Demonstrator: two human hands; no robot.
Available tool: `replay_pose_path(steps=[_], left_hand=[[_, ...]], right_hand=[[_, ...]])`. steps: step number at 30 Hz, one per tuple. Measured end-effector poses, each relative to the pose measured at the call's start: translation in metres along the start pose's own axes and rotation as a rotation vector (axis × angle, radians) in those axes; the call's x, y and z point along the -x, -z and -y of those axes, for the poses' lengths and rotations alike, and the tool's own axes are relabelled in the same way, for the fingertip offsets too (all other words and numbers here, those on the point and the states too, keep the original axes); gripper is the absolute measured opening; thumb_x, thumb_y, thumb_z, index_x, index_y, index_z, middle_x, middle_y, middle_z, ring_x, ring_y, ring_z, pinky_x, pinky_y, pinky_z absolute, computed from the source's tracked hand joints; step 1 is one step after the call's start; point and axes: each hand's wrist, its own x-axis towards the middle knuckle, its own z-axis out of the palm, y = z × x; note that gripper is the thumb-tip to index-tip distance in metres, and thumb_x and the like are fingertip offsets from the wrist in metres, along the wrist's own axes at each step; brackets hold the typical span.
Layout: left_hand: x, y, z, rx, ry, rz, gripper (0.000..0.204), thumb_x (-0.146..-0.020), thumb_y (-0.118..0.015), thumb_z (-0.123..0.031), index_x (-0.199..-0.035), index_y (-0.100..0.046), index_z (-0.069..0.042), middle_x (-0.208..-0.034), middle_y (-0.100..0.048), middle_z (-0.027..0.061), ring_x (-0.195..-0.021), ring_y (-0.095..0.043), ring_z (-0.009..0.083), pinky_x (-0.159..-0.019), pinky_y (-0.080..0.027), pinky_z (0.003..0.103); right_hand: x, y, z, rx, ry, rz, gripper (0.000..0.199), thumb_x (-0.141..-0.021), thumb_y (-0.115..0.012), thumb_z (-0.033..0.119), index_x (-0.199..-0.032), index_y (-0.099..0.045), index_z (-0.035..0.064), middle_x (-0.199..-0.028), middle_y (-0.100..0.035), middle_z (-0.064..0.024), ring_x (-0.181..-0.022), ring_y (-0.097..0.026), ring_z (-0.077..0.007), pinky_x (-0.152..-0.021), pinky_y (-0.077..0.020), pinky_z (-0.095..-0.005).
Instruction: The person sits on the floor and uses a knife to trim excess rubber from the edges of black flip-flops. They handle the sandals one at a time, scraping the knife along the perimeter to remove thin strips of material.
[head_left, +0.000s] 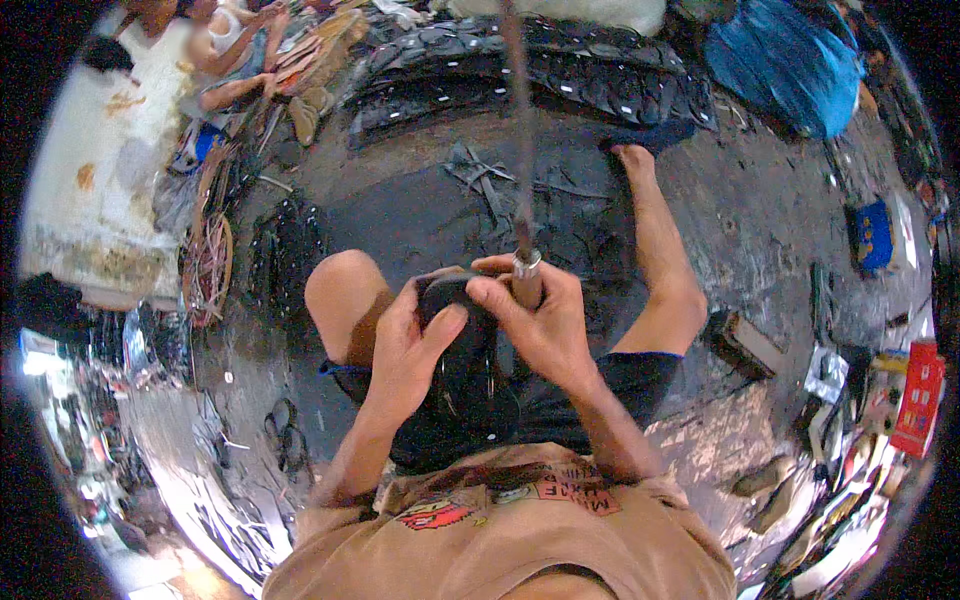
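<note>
My left hand [408,335] is closed around a black piece of footwear that looks like a sandal [449,291], its thumb lying on top. The sandal is held above my lap, and its near part merges with my dark shorts, so its outline is hard to make out. My right hand [547,318] grips the handle of a long thin tool [525,275] with a shiny metal collar. From the collar a narrow dark shaft points away from me. The right thumb also presses on the sandal's right edge. What the shaft's far end looks like is not visible.
Rows of black sandals [540,85] lie at the far side. Dark cut strips [480,180] rest on the floor ahead. A blue bundle [785,65], a blue box [872,237] and a brown block [748,345] are to the right. Another person [235,60] sits far left.
</note>
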Motion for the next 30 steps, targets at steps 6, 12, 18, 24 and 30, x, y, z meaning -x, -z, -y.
replay_pose_path(steps=[6, 12, 18, 24, 30], left_hand=[[-0.001, 0.031, -0.037, 0.202, 0.370, -0.056, 0.034, -0.102, -0.069, -0.037, -0.110, -0.070, -0.004, -0.098, -0.073, -0.0002, -0.085, -0.067, 0.0081, -0.076, -0.054, 0.026], [0.008, 0.031, -0.024, 0.217, 0.472, 0.053, 0.036, -0.102, -0.069, -0.038, -0.117, -0.066, -0.005, -0.102, -0.071, -0.0011, -0.089, -0.066, 0.0079, -0.080, -0.054, 0.026], [0.008, 0.030, -0.010, -0.042, 0.309, 0.098, 0.033, -0.101, -0.071, -0.023, -0.124, -0.060, -0.002, -0.108, -0.067, 0.0013, -0.097, -0.063, 0.0109, -0.089, -0.053, 0.029], [-0.008, 0.028, -0.020, -0.138, 0.420, 0.154, 0.039, -0.102, -0.069, -0.023, -0.131, -0.057, -0.001, -0.112, -0.067, 0.0046, -0.104, -0.062, 0.0155, -0.092, -0.052, 0.032], [-0.036, 0.063, -0.042, -0.624, -0.217, 0.126, 0.038, -0.099, -0.072, -0.025, -0.128, -0.062, -0.003, -0.114, -0.070, 0.0105, -0.103, -0.066, 0.0218, -0.096, -0.053, 0.039]], right_hand=[[0.096, 0.032, -0.001, 0.354, 0.005, 0.110, 0.026, -0.105, -0.053, 0.023, -0.117, -0.064, 0.0026, -0.068, -0.061, -0.0093, -0.060, -0.057, -0.0167, -0.057, -0.0447, -0.0332], [0.182, 0.050, -0.018, 0.556, -0.392, 0.278, 0.030, -0.098, -0.062, 0.032, -0.115, -0.065, 0.0068, -0.087, -0.070, -0.0240, -0.081, -0.070, -0.0463, -0.070, -0.0542, -0.0520], [0.056, 0.068, 0.002, 0.703, -0.268, 0.545, 0.035, -0.106, -0.052, 0.041, -0.119, -0.061, 0.0100, -0.084, -0.069, -0.0261, -0.082, -0.068, -0.0499, -0.073, -0.0521, -0.0583], [-0.035, 0.051, 0.020, 0.716, -0.043, 0.707, 0.050, -0.110, -0.046, 0.041, -0.149, -0.051, 0.0101, -0.078, -0.066, -0.0207, -0.074, -0.068, -0.0389, -0.066, -0.0497, -0.0485], [-0.069, 0.057, -0.028, 0.127, -0.094, 0.214, 0.049, -0.112, -0.039, 0.042, -0.146, -0.053, 0.0081, -0.073, -0.056, -0.0048, -0.063, -0.055, -0.0143, -0.055, -0.0428, -0.0321]])
